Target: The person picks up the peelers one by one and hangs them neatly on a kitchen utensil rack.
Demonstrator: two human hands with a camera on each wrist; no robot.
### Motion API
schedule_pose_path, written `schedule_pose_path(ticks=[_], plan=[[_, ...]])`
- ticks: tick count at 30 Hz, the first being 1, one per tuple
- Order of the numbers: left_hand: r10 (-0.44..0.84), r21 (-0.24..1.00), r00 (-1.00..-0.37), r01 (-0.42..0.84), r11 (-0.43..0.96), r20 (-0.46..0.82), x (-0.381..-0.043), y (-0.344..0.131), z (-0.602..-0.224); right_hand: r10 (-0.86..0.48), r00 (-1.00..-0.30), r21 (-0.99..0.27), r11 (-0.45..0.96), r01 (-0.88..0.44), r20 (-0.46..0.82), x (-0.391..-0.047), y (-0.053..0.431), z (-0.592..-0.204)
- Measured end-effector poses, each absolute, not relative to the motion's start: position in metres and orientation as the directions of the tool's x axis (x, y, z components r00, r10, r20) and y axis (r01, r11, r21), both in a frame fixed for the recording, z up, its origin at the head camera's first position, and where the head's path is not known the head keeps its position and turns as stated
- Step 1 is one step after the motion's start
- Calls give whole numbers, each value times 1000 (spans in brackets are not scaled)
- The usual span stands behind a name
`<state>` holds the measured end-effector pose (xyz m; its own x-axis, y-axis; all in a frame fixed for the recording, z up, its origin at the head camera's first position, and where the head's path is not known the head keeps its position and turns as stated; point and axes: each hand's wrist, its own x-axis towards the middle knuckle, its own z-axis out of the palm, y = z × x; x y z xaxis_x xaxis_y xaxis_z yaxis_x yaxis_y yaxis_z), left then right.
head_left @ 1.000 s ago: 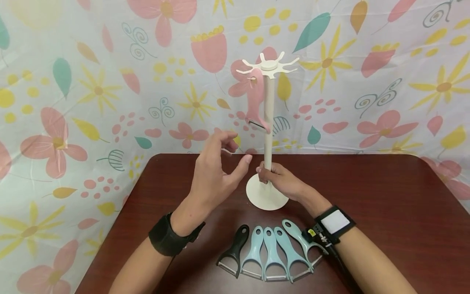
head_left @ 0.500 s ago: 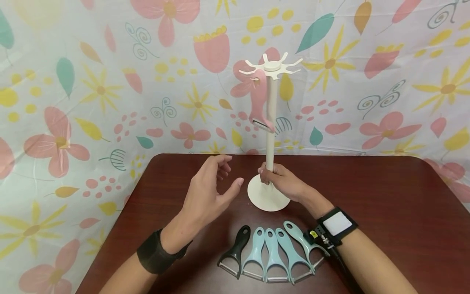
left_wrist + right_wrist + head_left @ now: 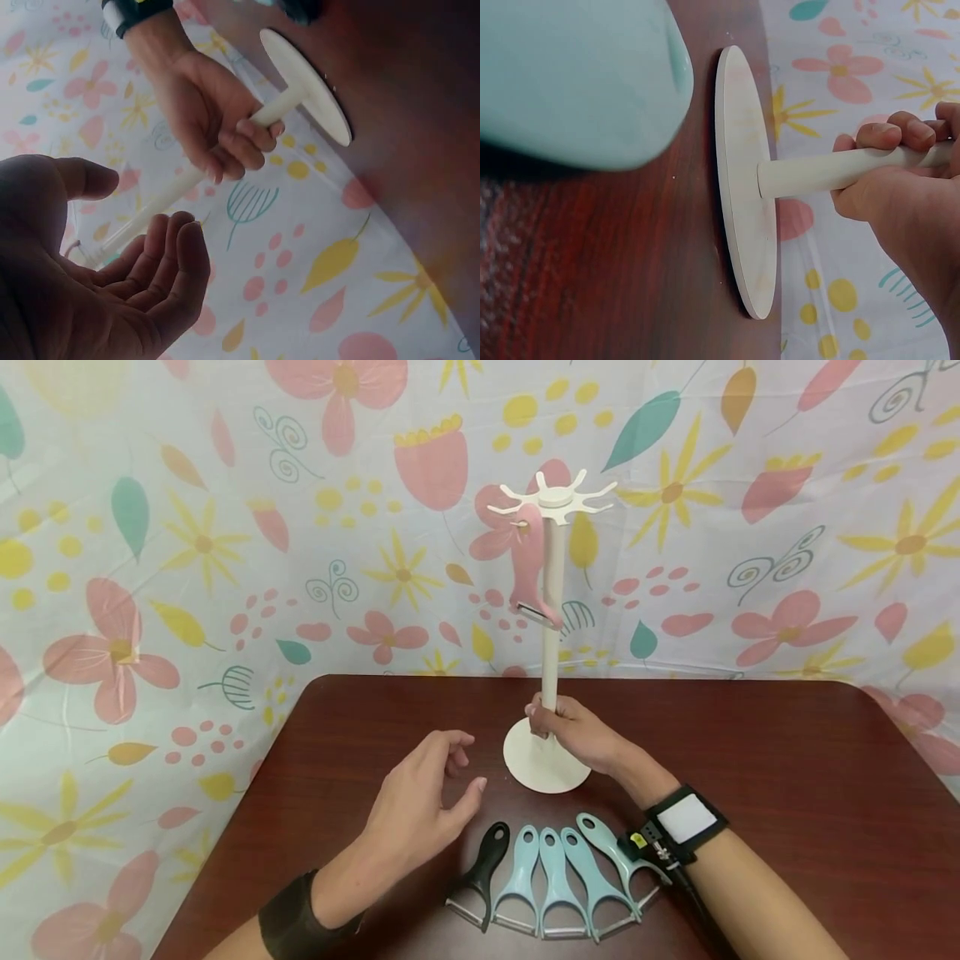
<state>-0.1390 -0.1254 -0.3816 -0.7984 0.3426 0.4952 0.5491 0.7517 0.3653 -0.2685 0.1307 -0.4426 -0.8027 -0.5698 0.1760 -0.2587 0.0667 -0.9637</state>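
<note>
A white stand (image 3: pixel 551 652) with a round base and several hooks at its top stands upright on the table. My right hand (image 3: pixel 573 733) grips its pole just above the base; the right wrist view shows the fingers curled round the pole (image 3: pixel 810 174). From a front-left hook hangs a pink peeler (image 3: pixel 528 560), its blade end down. My left hand (image 3: pixel 420 797) is in the air left of the base, fingers loosely bent and holding nothing. Nearest to it lies a black peeler (image 3: pixel 486 864), at the left end of a row with light blue peelers (image 3: pixel 552 868).
The dark brown table (image 3: pixel 765 793) reaches back to a flowered cloth (image 3: pixel 247 527) hanging behind it. In the right wrist view a light blue peeler handle (image 3: pixel 577 82) looms close to the camera. The rightmost blue peeler (image 3: pixel 611 843) lies partly under the right wrist's strap gear.
My left hand has come down and toward me, from beside the pole below the pink peeler to near the black peeler. The right hand keeps its grip on the pole.
</note>
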Motion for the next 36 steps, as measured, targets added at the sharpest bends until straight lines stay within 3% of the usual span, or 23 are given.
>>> schedule_pose_path(ticks=[12, 36], plan=[[415, 328, -865, 493, 806, 281, -125, -127, -407, -573, -799, -969, 34, -246, 183, -266, 129, -444], [457, 247, -885, 463, 851, 88, -114, -122, -443, -577, -791, -966, 17, -258, 201, -267, 130, -442]])
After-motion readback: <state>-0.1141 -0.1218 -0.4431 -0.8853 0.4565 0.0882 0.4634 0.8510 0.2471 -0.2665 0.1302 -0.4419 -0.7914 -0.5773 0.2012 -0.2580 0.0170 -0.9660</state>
